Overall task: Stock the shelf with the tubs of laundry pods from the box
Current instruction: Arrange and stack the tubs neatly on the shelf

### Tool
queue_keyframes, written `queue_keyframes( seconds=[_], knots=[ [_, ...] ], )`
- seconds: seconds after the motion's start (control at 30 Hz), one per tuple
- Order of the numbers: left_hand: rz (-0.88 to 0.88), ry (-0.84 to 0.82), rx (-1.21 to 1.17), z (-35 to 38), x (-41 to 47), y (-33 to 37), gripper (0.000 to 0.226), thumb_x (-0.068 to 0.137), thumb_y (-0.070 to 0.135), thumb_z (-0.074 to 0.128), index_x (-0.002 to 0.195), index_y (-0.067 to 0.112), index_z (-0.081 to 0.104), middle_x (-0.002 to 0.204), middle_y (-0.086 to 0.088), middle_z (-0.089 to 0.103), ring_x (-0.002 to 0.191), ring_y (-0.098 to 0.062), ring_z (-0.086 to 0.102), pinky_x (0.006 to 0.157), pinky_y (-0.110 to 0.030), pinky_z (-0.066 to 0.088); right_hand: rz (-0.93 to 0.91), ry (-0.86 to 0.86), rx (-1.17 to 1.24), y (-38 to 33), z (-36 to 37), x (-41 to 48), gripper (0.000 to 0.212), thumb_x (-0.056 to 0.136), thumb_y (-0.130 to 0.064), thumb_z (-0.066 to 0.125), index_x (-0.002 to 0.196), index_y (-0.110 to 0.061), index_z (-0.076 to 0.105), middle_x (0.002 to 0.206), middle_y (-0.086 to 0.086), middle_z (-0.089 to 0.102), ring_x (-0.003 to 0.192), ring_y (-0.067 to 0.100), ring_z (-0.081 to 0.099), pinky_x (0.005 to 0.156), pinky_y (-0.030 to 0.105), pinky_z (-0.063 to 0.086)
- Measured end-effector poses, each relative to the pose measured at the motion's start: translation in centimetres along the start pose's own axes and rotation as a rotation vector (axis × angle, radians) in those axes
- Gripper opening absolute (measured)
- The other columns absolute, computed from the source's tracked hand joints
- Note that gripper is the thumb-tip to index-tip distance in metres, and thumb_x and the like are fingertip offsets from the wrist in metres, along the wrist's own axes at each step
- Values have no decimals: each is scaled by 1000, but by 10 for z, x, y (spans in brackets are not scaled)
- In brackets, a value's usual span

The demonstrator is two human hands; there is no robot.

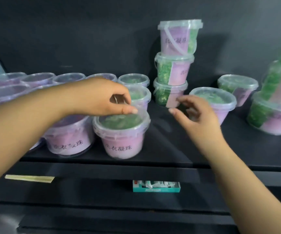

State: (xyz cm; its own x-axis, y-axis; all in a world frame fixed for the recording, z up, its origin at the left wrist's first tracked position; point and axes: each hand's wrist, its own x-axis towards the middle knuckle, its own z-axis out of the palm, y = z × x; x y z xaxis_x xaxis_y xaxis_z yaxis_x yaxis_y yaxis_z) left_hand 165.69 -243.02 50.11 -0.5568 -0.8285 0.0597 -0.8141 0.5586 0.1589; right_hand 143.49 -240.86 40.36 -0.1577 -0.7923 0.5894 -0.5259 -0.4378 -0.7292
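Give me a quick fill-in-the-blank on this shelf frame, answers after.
The stack of clear plastic pink-labelled tubs by the back wall is ___ tubs high.
The left hand pinches the rim of the front clear tub holding ___ pods.
The right hand holds ___.
Answers: three; green; nothing.

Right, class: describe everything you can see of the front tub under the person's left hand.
The front tub is a round pail of clear plastic, upright near the front edge of the dark shelf. A pink label with dark characters wraps its wall, and green contents show through the clear lid. The left hand sits over it, thumb at the lid's rim, fingers seemingly pinching its thin handle.
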Motion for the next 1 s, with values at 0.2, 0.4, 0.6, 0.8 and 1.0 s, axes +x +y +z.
queue_keyframes(
  seconds=[0.2,0.4,0.6,0.8,1.0],
  knots=[
    [12,378,-281,-16,91,24,32,76,46,65,102,28,59,104,8,59,102,-12,58,94,-27,44,-16,266,-715,50,-48,31,60,67,-57,46,97,-11,70,108,12,66,104,37,59,84,45,41],
    [-23,623,-331,-22,176,51,65,74,44,70,130,24,44,139,-4,35,129,-20,35,98,-21,27,38,250,-742,89,-47,39,52,71,-50,47,87,-7,73,95,17,68,96,40,63,79,52,49],
    [-170,523,-275,-37,224,48,76,75,49,67,140,29,35,152,-7,20,141,-24,17,113,-31,20,153,275,-728,102,-49,41,46,76,-42,44,97,-11,71,117,25,60,118,44,51,100,63,27],
    [-77,677,-478,-42,212,50,55,72,35,75,123,21,59,130,1,56,115,-12,53,91,-15,36,-155,337,-481,80,-49,51,40,87,-41,48,107,-10,62,128,21,53,119,21,40,95,25,39],
    [-37,718,-294,-58,142,49,57,67,38,76,120,23,60,128,5,56,117,-9,50,99,-16,33,246,44,182,60,-22,97,57,82,-22,69,132,-12,44,135,-1,45,125,12,42,107,28,34]
  ],
)
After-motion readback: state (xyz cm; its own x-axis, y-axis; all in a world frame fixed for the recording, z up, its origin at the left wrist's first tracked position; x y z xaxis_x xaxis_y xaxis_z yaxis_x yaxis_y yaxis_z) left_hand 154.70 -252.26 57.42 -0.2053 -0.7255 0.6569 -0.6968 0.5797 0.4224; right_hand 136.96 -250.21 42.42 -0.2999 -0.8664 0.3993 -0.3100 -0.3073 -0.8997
